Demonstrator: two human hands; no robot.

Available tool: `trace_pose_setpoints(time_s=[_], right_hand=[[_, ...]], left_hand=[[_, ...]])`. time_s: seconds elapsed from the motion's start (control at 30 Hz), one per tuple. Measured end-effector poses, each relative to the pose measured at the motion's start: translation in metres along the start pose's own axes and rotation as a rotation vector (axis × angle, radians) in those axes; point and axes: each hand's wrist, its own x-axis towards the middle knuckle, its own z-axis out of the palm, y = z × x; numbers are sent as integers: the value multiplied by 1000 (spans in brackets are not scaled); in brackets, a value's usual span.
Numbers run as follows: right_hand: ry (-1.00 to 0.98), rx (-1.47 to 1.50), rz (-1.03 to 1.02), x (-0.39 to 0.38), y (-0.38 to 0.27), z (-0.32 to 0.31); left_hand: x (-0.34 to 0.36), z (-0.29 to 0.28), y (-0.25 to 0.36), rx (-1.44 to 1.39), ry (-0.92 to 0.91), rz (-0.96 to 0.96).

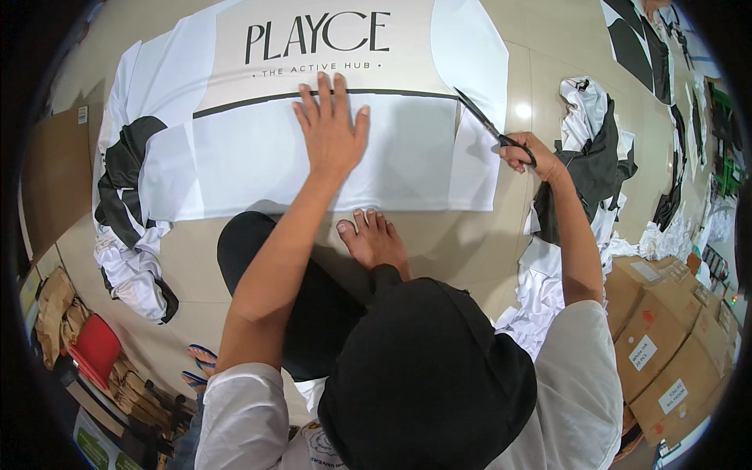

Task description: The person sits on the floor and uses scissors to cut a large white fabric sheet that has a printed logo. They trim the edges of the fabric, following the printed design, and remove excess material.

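Left hand (pixel 333 133): palm down, fingers spread on the white cloth (pixel 399 153), fingertips past the dark strip (pixel 251 103) onto the beige printed panel (pixel 321 43).
Right hand (pixel 534 155): fingers closed round the handles of the black scissors (pixel 484 117); hands well apart.
Scissors: tip at the right end of the dark strip; cannot tell whether the blades are parted.
White cloth: spread on the tiled floor (pixel 196 274), in front of the person.
Bare foot (pixel 376 241): just beside the cloth's near edge.
Left side: black-and-white fabric (pixel 129 160) in a heap; brown cardboard (pixel 55 176) beyond.
Right side: grey-and-white fabric pile (pixel 589 172) near the right forearm; stacked cartons (pixel 654 333) nearer the person.
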Motion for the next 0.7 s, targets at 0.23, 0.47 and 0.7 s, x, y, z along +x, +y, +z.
trace_pose_setpoints(time_s=[0.23,0.47,0.7], right_hand=[[-54,-82,-4,12,-16,-15],[-69,-79,-6,14,-13,-19],[-37,-48,10,12,-17,-10]], left_hand=[[-2,7,-13,106,-66,-9],[-2,8,-14,132,-54,-5],[-2,7,-13,114,-40,-3]])
